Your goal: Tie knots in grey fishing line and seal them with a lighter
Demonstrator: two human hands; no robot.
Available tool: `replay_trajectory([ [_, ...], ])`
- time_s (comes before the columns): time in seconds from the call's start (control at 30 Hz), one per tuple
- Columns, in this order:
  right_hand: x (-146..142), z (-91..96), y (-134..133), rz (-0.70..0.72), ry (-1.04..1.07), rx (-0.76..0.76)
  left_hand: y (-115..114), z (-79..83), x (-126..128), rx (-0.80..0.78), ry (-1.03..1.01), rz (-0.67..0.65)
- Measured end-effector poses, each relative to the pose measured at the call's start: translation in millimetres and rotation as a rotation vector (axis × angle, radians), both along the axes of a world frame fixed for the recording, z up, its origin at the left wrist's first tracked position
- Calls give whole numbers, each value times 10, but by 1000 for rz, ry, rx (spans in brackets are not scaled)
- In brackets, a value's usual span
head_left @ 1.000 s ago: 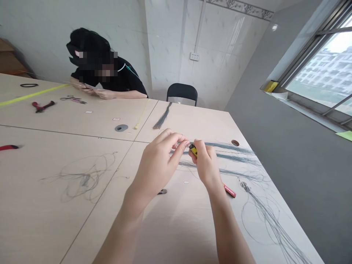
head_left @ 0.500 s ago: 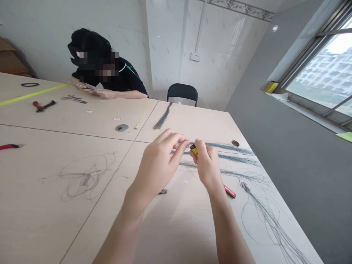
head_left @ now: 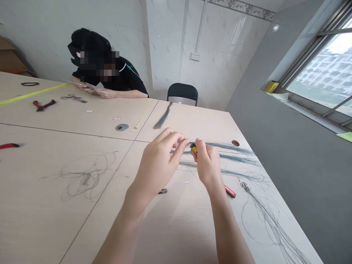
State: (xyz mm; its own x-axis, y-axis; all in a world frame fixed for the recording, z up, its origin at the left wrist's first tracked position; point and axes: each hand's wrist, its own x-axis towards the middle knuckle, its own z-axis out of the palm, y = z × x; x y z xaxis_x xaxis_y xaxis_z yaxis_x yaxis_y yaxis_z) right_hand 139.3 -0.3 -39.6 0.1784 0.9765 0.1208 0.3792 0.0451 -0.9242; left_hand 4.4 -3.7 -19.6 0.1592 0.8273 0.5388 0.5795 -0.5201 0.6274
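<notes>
My left hand point(head_left: 162, 157) is closed in a pinch above the table, thumb against fingertips. Whatever lies between them is too fine to make out. Just to its right, my right hand point(head_left: 207, 161) grips a yellow lighter with a black top point(head_left: 194, 148), its thumb up near that top. A small gap separates the left fingertips from the lighter. Beneath and behind the hands stretch bundles of thin grey-blue strands point(head_left: 239, 159). A red lighter point(head_left: 230, 191) lies beside my right forearm. Under my left wrist shows the tip of a dark tool point(head_left: 163, 191).
A knotted strand bundle point(head_left: 244, 186) runs down the right side. Loose tangled strands point(head_left: 86, 179) lie left. Across the table, a person point(head_left: 132, 80) holds something pale near red-handled pliers point(head_left: 44, 105) and scissors point(head_left: 74, 98). A black chair point(head_left: 182, 91) stands behind the table.
Almost nothing differs. Both hands keep the same pose, and the lighter stays in my right hand with at most a slight shift.
</notes>
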Motion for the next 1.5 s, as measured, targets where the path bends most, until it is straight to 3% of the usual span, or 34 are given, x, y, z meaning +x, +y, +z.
replay_trajectory([
  [0.17,47,33,11,-15,177,26,3,-4,-9,-7,-37,42],
  [0.33,67,87,-6,83,341,133,17,-20,-19,1,-123,107],
  [0.67,6,102,-38,165,323,150,21,-37,-26,-32,-145,106],
  [1.07,23,91,-31,159,328,142,18,-31,-28,-35,-142,103],
  [1.5,40,85,-18,190,242,258,19,-16,-27,-33,-164,93],
])
